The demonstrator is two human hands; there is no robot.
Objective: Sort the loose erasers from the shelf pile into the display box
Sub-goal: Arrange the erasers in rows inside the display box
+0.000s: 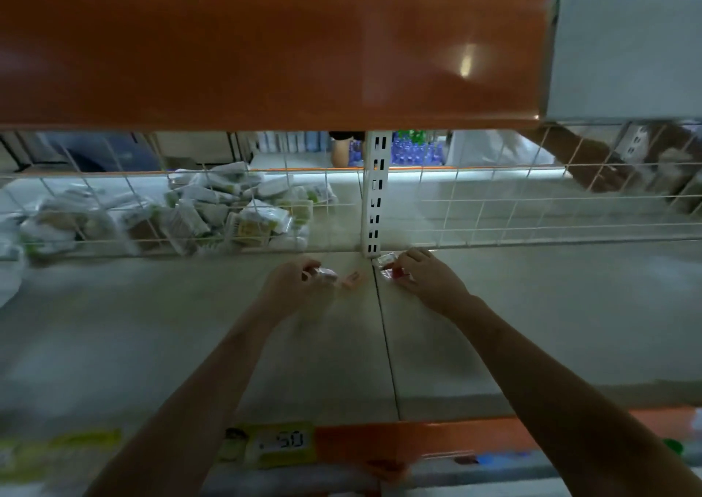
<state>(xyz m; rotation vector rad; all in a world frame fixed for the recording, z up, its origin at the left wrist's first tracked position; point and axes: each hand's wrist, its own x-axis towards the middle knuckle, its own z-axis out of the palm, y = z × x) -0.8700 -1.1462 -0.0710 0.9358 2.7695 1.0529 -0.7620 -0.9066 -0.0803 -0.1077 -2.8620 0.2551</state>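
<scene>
Head view: left hand [294, 283] fingers pinch a wrapped eraser [327, 274]; right hand [429, 278] fingers grip another [387, 261].

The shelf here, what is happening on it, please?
A person reaches both arms deep into the shelf. The left hand pinches a small wrapped eraser, and the right hand picks at another small packet near the white upright post. One more small piece lies between the hands. A pile of packets sits behind the wire divider. No display box is in view.
</scene>
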